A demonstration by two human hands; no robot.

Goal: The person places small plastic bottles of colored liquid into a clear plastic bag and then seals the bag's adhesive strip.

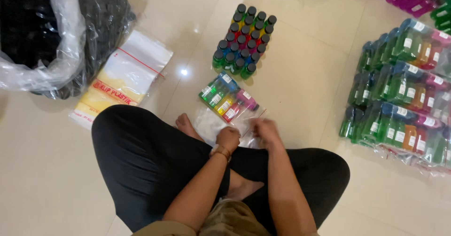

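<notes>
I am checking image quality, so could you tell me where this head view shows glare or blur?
Head view: a small bright glare spot sits on the glossy floor left of the standing bottles; the right hand is motion-blurred at the clear bag, while the left hand looks sharper; the black sack shows sheen on its plastic.

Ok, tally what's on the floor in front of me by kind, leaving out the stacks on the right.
Standing black-capped bottles: 24
Clear bag of coloured bottles: 1
Pack of zip bags: 1
Clear sack of black caps: 1
Total: 27
</notes>
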